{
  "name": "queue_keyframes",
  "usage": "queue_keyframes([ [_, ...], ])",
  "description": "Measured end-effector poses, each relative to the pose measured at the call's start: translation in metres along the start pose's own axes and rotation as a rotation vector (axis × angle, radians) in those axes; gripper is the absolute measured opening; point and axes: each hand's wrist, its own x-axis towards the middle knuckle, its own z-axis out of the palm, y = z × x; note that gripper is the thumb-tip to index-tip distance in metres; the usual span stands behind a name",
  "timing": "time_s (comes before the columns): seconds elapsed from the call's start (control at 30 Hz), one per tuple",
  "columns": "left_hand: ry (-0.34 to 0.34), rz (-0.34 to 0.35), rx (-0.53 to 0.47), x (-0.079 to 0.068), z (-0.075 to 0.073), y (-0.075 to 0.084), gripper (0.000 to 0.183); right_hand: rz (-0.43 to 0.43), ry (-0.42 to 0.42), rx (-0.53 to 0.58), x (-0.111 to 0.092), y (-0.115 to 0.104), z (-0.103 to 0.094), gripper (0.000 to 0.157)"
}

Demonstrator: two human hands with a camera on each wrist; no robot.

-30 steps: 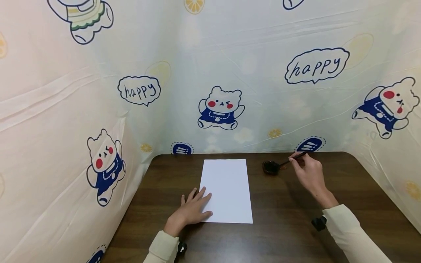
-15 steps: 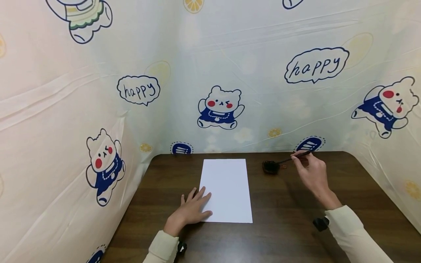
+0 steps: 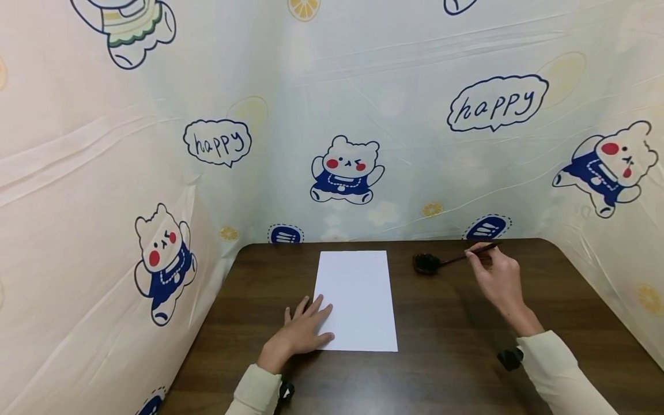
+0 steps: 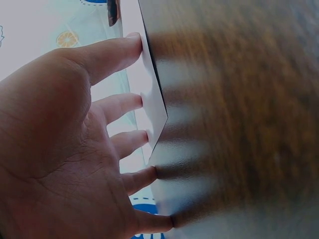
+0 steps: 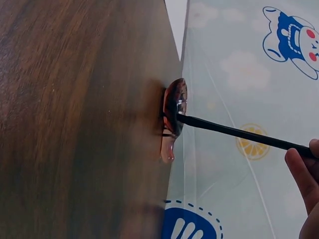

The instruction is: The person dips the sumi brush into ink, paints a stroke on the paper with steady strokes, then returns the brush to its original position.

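Note:
My left hand (image 3: 297,335) rests with spread fingers on the lower left edge of a white sheet of paper (image 3: 360,300). In the left wrist view, the thumb and nearest fingers (image 4: 124,102) touch the sheet, while the outer ones reach the wood beyond its corner. Right of the paper stands a small, dark reddish-brown glossy dish (image 3: 424,263) with a stubby handle (image 5: 168,152). My right hand (image 3: 498,282) pinches a thin black brush (image 5: 234,131) by its handle, slanting down to the dish. The brush's tip is hidden at the dish.
The dark wooden table (image 3: 353,383) has its far edge against a pale curtain (image 3: 404,173) printed with cartoon bears. This curtain also hangs along both sides. A dark wrist camera (image 3: 510,358) sits under the right sleeve.
My right hand has shifted slightly to the right, drawing the brush handle with it. The dish and paper stay in place, and my left hand holds still.

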Motion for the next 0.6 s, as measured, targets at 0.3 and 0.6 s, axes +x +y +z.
queue_keyframes([
  [0.3, 0.003, 0.002, -0.001, -0.0007, -0.0003, 0.0007, 0.074, 0.024, -0.005, -0.017, -0.0003, 0.0029, -0.0049, 0.004],
  [0.6, 0.005, 0.002, 0.009, -0.001, 0.0004, 0.0012, 0.075, 0.033, -0.004, -0.023, -0.0003, 0.0009, -0.009, 0.005],
])
